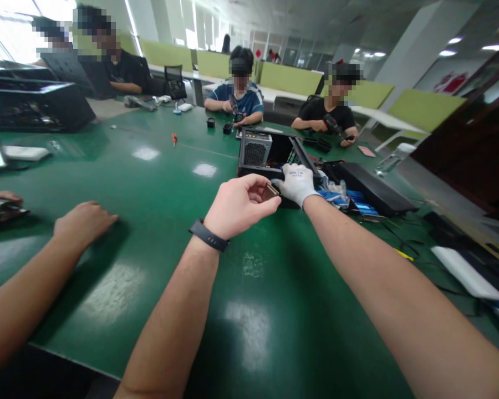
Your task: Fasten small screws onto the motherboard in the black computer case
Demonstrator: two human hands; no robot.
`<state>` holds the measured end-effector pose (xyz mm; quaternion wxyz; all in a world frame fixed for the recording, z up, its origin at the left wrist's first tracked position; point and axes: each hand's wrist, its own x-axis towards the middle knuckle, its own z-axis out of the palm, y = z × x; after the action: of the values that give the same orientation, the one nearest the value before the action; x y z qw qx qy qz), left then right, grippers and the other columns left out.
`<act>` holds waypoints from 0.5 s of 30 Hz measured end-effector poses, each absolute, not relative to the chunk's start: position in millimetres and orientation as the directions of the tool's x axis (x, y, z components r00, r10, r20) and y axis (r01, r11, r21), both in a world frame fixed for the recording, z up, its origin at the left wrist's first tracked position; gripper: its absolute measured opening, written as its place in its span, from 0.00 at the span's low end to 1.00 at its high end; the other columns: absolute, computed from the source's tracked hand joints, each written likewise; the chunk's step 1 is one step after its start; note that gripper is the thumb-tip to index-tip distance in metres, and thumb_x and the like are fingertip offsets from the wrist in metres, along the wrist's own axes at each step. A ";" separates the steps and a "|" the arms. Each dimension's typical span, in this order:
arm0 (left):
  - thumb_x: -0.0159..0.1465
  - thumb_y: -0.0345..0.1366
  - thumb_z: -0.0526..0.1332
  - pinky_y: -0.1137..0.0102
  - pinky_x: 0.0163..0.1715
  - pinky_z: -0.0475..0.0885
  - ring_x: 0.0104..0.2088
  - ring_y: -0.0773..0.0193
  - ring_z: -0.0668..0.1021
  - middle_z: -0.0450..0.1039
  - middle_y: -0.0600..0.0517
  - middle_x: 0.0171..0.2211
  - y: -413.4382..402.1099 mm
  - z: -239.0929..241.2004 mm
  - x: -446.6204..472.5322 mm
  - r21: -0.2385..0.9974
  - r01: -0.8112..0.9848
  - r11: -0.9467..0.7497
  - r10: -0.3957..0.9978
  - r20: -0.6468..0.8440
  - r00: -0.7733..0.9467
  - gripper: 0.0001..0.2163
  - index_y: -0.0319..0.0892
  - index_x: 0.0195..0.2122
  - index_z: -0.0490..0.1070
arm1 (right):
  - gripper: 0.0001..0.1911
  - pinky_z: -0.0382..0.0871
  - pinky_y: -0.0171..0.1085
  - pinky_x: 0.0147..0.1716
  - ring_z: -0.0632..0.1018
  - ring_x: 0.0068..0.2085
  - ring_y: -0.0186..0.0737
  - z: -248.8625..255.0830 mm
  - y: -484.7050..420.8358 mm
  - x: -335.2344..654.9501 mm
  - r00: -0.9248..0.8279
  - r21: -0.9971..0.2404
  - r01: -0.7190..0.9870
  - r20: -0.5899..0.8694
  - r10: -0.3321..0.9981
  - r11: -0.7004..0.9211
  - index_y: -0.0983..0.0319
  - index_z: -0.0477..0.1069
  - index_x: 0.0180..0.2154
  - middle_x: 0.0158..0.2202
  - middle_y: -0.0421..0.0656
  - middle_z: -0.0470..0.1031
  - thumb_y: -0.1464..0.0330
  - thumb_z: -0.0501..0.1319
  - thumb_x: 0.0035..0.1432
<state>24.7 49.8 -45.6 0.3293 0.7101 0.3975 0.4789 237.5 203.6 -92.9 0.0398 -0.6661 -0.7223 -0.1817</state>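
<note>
My left hand (239,202), bare with a black band at the wrist, pinches a small flat rectangular piece (271,192) between thumb and fingers. It looks brownish with a pale edge; its exact kind is too small to tell. My right hand (297,182) wears a white glove and is closed over the near rim of a black computer case (253,168). Some of its fingertips are hidden inside. The open case lies on the green table, with a grey power supply (258,149) showing in it.
Right of the case lie blue-and-white gloves (336,191), a long black panel (361,185) and a clear bottle (395,158). A co-worker's hand (81,221) rests at left. Two people opposite hold power drills. An orange-handled screwdriver (174,139) and another case (33,105) are farther back.
</note>
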 end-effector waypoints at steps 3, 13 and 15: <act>0.55 0.38 0.65 0.73 0.33 0.75 0.30 0.67 0.79 0.79 0.51 0.30 53.9 -42.5 23.9 0.863 0.215 -0.456 0.884 0.412 0.220 0.13 0.38 0.39 0.75 | 0.35 0.60 0.45 0.46 0.69 0.49 0.54 -94.5 214.2 237.6 -0.100 0.204 0.978 0.301 0.948 0.039 0.64 0.67 0.51 0.49 0.56 0.71 0.43 0.48 0.59; 0.55 0.38 0.66 0.72 0.33 0.75 0.30 0.67 0.78 0.79 0.51 0.31 51.6 -37.4 9.1 0.854 0.197 -0.481 0.874 0.447 0.191 0.13 0.38 0.40 0.74 | 0.32 0.59 0.45 0.43 0.71 0.46 0.52 -87.7 209.7 234.3 -0.128 0.217 0.974 0.293 0.948 0.064 0.62 0.68 0.49 0.47 0.53 0.73 0.44 0.49 0.58; 0.55 0.38 0.66 0.72 0.33 0.76 0.31 0.67 0.78 0.79 0.50 0.32 52.4 -37.1 6.1 0.853 0.198 -0.482 0.874 0.452 0.179 0.13 0.38 0.40 0.74 | 0.32 0.58 0.46 0.43 0.71 0.46 0.53 -87.8 199.9 232.8 -0.130 0.221 0.973 0.296 0.946 0.065 0.62 0.68 0.50 0.47 0.54 0.73 0.44 0.49 0.59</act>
<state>6.1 52.4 -37.1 0.3309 0.6930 0.3865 0.5108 232.8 199.9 -87.8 0.0363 -0.6585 -0.7288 -0.1843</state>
